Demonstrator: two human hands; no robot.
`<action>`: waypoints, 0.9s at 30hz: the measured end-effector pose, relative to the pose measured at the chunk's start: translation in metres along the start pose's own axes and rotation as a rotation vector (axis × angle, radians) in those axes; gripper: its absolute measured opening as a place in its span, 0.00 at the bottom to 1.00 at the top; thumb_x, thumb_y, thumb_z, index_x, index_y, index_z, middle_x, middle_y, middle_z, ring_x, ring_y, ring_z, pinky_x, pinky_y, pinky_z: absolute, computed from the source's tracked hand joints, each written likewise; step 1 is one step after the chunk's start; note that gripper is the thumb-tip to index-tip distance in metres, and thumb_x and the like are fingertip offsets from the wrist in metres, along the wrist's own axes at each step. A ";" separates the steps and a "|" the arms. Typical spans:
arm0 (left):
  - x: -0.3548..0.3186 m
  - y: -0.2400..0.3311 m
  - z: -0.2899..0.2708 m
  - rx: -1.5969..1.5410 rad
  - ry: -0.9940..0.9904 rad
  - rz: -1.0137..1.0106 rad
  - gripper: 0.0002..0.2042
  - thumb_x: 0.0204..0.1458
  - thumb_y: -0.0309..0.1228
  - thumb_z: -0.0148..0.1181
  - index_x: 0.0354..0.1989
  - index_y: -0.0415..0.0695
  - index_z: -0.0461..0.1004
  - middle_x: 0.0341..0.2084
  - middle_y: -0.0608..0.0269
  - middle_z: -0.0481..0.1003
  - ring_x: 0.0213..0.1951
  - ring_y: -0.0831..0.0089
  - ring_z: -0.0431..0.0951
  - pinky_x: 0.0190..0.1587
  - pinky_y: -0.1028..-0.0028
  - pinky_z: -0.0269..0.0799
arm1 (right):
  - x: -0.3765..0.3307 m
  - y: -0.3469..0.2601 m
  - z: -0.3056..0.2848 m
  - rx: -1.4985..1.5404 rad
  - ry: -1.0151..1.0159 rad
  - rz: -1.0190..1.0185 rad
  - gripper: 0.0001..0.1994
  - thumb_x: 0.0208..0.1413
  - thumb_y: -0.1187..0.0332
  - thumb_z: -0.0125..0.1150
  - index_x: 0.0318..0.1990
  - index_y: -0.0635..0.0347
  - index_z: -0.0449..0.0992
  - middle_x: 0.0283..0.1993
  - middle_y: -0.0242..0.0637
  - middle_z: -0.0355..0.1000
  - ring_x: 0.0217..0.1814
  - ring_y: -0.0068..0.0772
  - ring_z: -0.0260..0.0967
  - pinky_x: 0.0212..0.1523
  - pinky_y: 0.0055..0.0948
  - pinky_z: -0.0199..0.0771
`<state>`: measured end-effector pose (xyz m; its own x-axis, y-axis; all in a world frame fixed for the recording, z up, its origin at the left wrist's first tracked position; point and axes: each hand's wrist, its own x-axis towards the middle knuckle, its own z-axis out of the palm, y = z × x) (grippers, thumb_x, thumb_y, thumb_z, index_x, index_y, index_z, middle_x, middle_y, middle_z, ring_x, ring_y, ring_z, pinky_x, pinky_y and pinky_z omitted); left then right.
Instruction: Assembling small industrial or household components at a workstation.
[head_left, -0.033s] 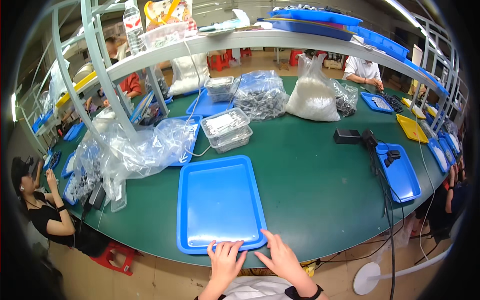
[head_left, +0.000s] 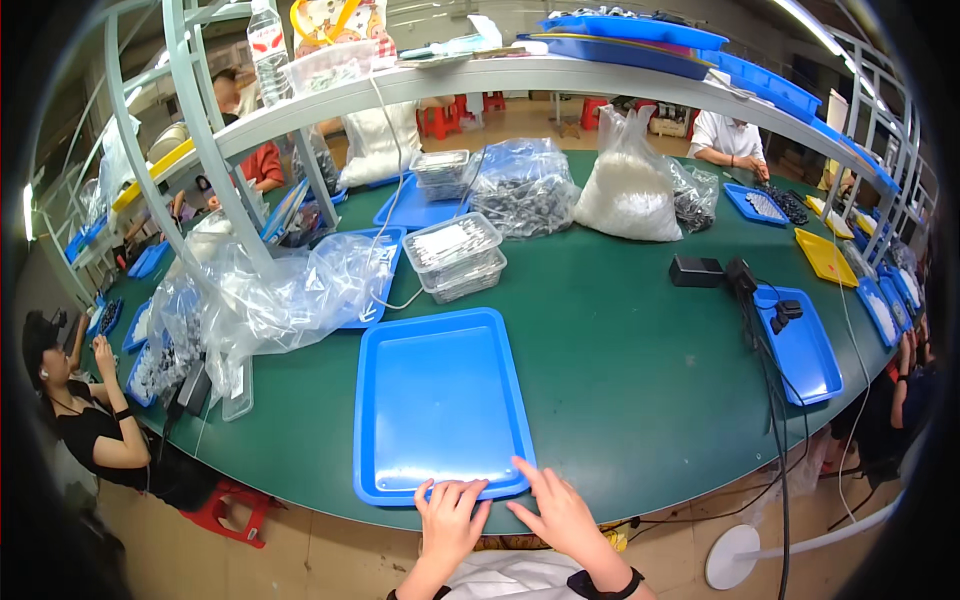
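An empty shallow blue tray (head_left: pixel 440 400) lies on the green table right in front of me. My left hand (head_left: pixel 450 515) rests on its near rim, fingers stretched over the edge and thumb out to the side. At the near right corner of the tray is my right hand (head_left: pixel 555 510). Its index finger touches the corner and its thumb is spread away; no object shows in it. Both hands look open and lie lightly against the tray.
Beyond the tray stand clear boxes of white sticks (head_left: pixel 455 250), with a clear plastic bag (head_left: pixel 280 295) left of them. A bag of white pieces (head_left: pixel 630 195) stands farther back. To the right are a black power adapter (head_left: pixel 695 270), cables and another blue tray (head_left: pixel 810 350). A shelf (head_left: pixel 540 75) spans above.
My right hand's index fingertip has shifted slightly to the left at the tray corner. The left hand and the tray look almost the same.
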<state>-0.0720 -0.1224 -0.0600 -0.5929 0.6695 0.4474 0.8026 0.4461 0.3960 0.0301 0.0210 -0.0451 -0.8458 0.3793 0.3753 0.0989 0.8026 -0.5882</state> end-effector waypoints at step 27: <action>0.027 -0.008 -0.025 -0.105 -0.064 0.165 0.17 0.37 0.35 0.67 0.38 0.47 0.75 0.37 0.68 0.75 0.43 0.71 0.72 0.54 0.64 0.56 | -0.027 0.043 -0.044 -0.115 0.063 0.350 0.17 0.38 0.54 0.69 0.35 0.51 0.76 0.14 0.29 0.69 0.17 0.28 0.70 0.21 0.26 0.68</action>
<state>-0.0961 -0.1222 -0.0311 -0.4457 0.7662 0.4629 0.8755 0.2652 0.4040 0.0800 0.0656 -0.0494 -0.7165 0.6648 0.2112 0.4378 0.6643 -0.6058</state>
